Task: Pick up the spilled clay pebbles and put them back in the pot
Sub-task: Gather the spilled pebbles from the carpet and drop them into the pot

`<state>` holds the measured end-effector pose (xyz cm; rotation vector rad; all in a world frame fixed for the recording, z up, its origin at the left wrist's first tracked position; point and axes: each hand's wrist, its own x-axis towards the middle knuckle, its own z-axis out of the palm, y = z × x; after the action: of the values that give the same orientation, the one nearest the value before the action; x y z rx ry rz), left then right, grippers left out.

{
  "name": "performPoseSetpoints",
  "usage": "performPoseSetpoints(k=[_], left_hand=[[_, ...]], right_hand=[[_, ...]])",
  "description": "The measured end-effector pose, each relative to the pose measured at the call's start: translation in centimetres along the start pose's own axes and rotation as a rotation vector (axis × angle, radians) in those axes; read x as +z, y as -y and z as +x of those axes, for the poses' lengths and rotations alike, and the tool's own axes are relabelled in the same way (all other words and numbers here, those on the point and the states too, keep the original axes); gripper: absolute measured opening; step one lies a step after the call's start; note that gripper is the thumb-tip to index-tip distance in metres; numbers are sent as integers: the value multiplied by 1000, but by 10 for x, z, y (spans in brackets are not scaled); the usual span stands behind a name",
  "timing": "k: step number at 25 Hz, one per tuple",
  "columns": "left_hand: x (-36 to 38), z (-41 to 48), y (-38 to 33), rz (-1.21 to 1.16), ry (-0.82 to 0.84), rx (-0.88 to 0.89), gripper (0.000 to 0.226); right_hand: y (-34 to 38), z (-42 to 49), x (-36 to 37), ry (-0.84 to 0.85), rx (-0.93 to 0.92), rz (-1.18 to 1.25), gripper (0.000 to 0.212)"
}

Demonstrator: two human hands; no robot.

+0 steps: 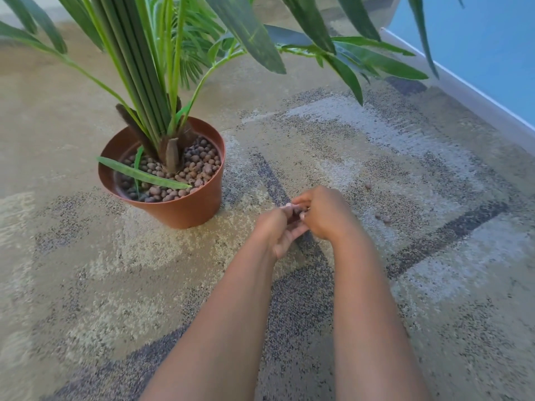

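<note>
Head view, looking down at a carpeted floor [289, 328] patterned in beige, pale grey and dark grey bands. A terracotta-coloured pot [185, 206] stands upright on the floor, left of centre; it holds a palm-like plant [150, 82] whose green stems rise out of frame and whose long leaves spread across the upper part of the view. The pot's surface is covered with brown clay pebbles [199, 166] up to just below the rim, and one narrow leaf lies across them.

Both forearms reach forward from the lower edge of the frame and the hands meet just right of the pot, above a dark band of the carpet. The left hand [275, 230] is turned palm-up and loosely cupped. The right hand [324, 212] is curled over it, its fingers [301, 202] bunched against the left fingertips; something small and dark sits pinched where the two hands touch, apparently pebbles, though blur prevents a count or telling which hand bears them.

Spilled pebbles remain on the floor to the right of the hands: a single pebble [368, 186] on a pale patch and a small cluster [382, 217] nearer the dark diagonal band. A white skirting board [463, 91] and blue wall [477, 39] close the upper right corner.
</note>
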<state>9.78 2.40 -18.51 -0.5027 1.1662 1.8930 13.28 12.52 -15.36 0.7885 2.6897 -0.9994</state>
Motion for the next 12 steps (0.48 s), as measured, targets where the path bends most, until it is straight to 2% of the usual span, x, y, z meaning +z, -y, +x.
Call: performPoseSetpoints(k=[3,6,8,12], left_hand=[[-4,-4,-6,-20,-6,25,21],[-3,-22,-26,49,-45,138,19],[-1,-40,-48,88,-159,328,16],[-5,-80,-107,222,-471,906,17]], right_hand=[[9,1,-9,-21,6,87,29],[19,-3,-17,-151,-27,249,19],[35,-6,-22,-289,-72,407,15],[85,-5,-20,-452,-276,595,16]])
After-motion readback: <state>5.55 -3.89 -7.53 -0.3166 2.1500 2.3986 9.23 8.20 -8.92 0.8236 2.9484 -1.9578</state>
